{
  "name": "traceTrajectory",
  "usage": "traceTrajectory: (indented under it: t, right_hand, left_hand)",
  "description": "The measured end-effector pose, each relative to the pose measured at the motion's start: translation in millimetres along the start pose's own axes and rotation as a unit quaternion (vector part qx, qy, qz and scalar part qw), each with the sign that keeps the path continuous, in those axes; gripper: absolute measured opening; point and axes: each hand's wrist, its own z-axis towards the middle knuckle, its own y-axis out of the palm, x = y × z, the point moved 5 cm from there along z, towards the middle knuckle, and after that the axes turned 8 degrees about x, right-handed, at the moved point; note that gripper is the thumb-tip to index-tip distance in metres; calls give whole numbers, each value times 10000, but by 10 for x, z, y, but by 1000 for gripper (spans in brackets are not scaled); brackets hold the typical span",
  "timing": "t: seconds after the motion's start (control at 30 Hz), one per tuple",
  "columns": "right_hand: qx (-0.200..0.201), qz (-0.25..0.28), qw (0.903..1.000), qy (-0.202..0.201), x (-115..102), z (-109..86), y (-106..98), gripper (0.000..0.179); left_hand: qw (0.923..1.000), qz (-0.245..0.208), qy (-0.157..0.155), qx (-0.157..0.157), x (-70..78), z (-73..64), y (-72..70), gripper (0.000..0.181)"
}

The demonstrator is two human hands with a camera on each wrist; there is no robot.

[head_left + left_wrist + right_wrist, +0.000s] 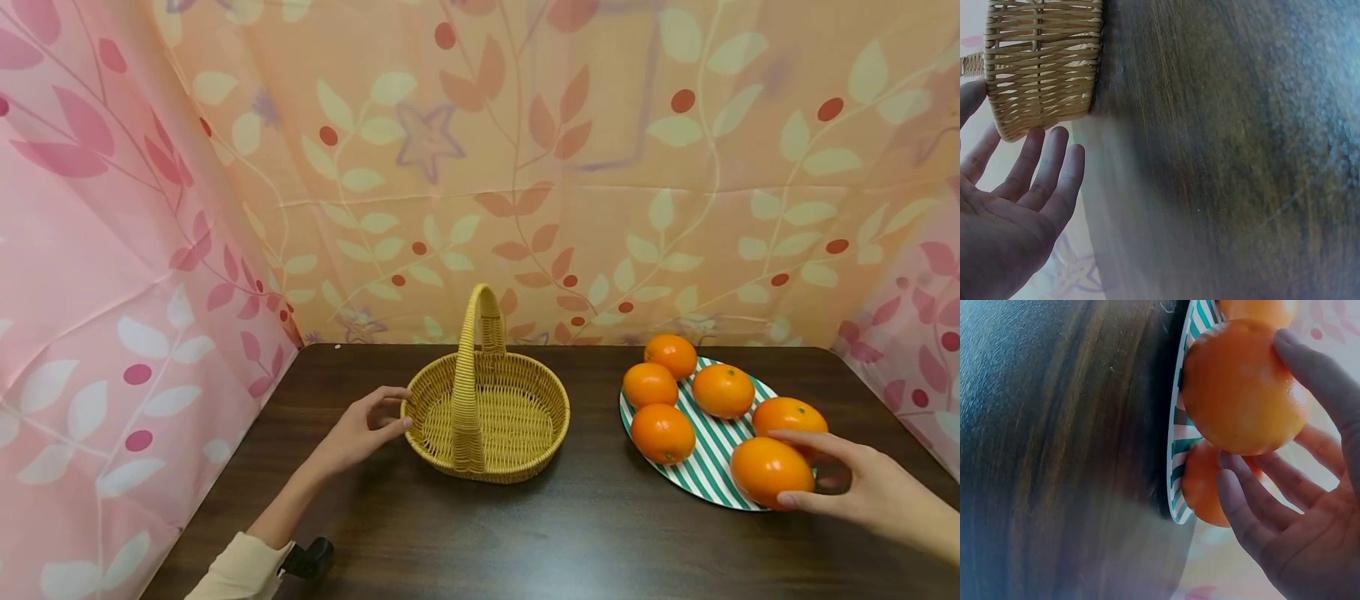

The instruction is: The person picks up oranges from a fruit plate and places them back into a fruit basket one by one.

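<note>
A yellow wicker basket (517,417) with a tall arched handle (467,383) stands on the table, nothing inside it. At its left rim my left hand (365,429) touches it with thumb and fingertips; in the left wrist view the fingers (1054,162) extend loosely against the woven side (1047,81). My right hand (873,483) holds an orange (771,472) at the front right of a green-and-white striped plate (716,479). The right wrist view has thumb and fingers on opposite sides of this orange (1241,387). Close behind it lies another orange (791,414).
Several more oranges (663,433) rest on the plate's left and back parts. The dark wooden table (525,542) runs back to a leaf-patterned cloth (525,167), with pink cloth (97,292) along the left side. A black strap piece (309,557) sits at the left sleeve.
</note>
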Motion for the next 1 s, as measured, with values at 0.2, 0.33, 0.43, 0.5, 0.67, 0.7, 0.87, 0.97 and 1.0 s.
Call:
traceTrajectory:
  t: [0.2, 0.33, 0.43, 0.5, 0.67, 0.7, 0.87, 0.97, 1.0]
  right_hand:
    - [62, 69, 10000, -7, -22, 14, 0, 68]
    - [81, 156, 9998, -56, -40, 25, -5, 67]
    - [115, 148, 9997, -122, -55, 41, -18, 68]
    - [126, 92, 9998, -142, -63, 54, -35, 69]
    - [160, 353, 9989, -257, -92, 90, -80, 72]
    - [140, 457, 9984, -287, -98, 100, -87, 72]
    - [36, 839, 9957, -382, -147, 153, -109, 70]
    - [71, 871, 9957, -308, -193, 189, -106, 72]
    - [100, 824, 9961, -282, -207, 203, -106, 72]
  left_hand:
    - [10000, -69, 10, -5, -6, 1, -5, 42]
    - [10000, -67, -23, -1, -13, -4, -7, 42]
    - [10000, -45, -51, 25, -19, -8, -8, 42]
    - [10000, -8, -66, 46, -27, -10, -8, 42]
    - [10000, 16, -66, 62, -28, -17, -8, 43]
    - [10000, 15, -63, 67, -23, -18, -9, 43]
    - [9999, 127, -29, 93, -11, -25, -22, 44]
    - [9997, 238, 22, 74, -12, -32, -38, 45]
    - [9997, 247, 37, 64, -12, -33, -44, 45]
